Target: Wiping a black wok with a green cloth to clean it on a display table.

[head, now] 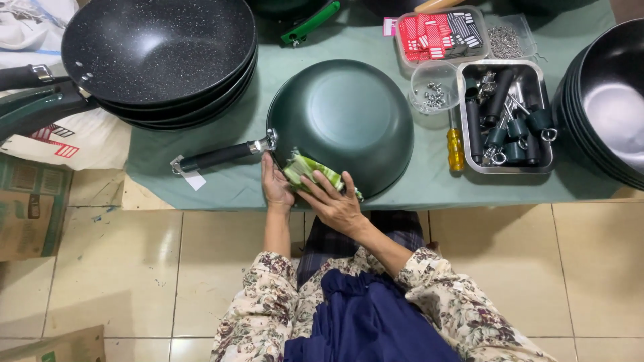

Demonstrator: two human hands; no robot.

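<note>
So the left hand [276,186] is flat against the near rim of an upside-down dark green wok [345,121], fingers pointing up toward the spot where the black handle [218,157] joins the pan, thumb side touching the cloth. It's bracing the wok rather than gripping it. The right hand [333,203] comes in from the right at an angle, forearm in a floral sleeve, fingers spread and pressing down on a green-and-white striped cloth [310,171] bunched against the wok's edge. The wok sits at the near edge of a table with a green cover [402,188].

Containers: a metal tray [506,117] on the right is full of dark handles plus shiny metal rings and fittings. Just left of it, a small clear tub [433,87] holds a handful of screws. Behind that, a clear box [439,33] has red and dark labels in it. A yellow-handled screwdriver [455,144] lies between the wok and the tray. Stacked speckled pans [161,57] are at upper left, more black ones [607,100] at far right.
</note>
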